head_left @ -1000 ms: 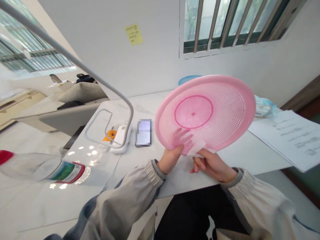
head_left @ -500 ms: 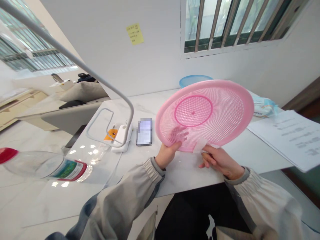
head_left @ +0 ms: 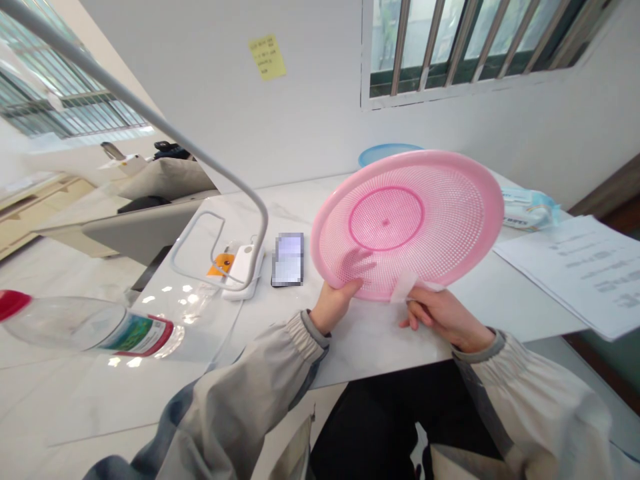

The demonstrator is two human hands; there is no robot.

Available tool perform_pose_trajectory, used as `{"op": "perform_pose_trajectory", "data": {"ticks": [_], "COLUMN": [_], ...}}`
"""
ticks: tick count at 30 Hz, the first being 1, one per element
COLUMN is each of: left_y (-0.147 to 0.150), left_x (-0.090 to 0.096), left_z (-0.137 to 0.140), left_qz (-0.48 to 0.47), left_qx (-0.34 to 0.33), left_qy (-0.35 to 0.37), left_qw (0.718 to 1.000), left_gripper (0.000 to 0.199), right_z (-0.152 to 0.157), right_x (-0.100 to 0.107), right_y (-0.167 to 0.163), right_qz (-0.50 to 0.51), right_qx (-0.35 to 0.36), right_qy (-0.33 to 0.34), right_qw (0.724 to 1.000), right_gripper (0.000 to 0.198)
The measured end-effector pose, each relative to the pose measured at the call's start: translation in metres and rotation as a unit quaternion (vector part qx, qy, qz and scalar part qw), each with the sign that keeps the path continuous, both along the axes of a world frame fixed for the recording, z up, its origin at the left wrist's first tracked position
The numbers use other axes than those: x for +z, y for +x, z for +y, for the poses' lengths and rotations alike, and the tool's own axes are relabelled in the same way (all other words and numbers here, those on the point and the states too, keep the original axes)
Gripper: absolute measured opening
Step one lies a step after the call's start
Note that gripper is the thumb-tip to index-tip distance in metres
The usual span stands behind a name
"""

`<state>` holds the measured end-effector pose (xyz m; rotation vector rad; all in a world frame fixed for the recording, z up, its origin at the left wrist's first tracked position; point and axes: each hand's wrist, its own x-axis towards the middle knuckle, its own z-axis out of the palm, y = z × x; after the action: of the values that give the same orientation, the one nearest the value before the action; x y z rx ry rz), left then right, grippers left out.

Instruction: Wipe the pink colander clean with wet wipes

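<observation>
A round pink mesh basket is held up and tilted above the table, its inside facing me. My left hand grips the lower left rim, thumb in front and the fingers showing through the mesh behind. A white wipe is folded over the lower rim. My right hand pinches that wipe against the rim between thumb and forefinger, the other fingers curled loosely below.
A blue basket stands by the wall. Right of the pink one lie a wipes packet and printed sheets. To the left are a phone, a white device, a grey metal stand and a plastic bottle.
My right hand and the wipe have slid slightly right along the rim. The pink basket is nearly where it was, and my left hand keeps its hold. The view has shifted a little.
</observation>
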<state>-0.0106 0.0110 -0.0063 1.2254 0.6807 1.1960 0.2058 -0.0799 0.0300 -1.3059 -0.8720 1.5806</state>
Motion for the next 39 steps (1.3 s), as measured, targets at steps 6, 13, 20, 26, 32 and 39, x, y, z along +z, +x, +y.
{"op": "perform_pose_trajectory", "data": {"ticks": [6,13,20,26,32,39], "left_y": [0.001,0.000,0.000,0.001,0.001,0.003], "left_x": [0.008,0.007,0.005,0.002,-0.001,0.002], "left_z": [-0.002,0.000,0.001,0.002,0.004,0.004], "left_qz": [-0.006,0.000,-0.005,-0.011,-0.022,-0.034], "left_qx": [-0.007,-0.007,-0.009,-0.007,-0.016,-0.026], "left_qy": [0.010,0.006,-0.006,-0.009,-0.013,-0.033], "left_qw": [1.000,1.000,1.000,1.000,1.000,0.999], "left_gripper": [0.049,0.051,0.053,0.053,0.054,0.054], "right_z": [0.000,0.001,0.001,0.001,-0.001,-0.002], "right_x": [0.004,0.004,0.002,-0.001,-0.009,-0.006], "right_y": [-0.001,-0.001,-0.001,0.001,0.005,0.004], "right_qz": [-0.007,-0.003,-0.004,-0.023,-0.054,-0.072], "right_qx": [0.010,0.009,0.009,0.016,0.025,0.034], "right_qy": [0.000,0.001,0.006,0.019,0.023,0.026], "right_qw": [1.000,1.000,1.000,0.999,0.998,0.997], "right_gripper": [0.059,0.057,0.054,0.058,0.056,0.056]}}
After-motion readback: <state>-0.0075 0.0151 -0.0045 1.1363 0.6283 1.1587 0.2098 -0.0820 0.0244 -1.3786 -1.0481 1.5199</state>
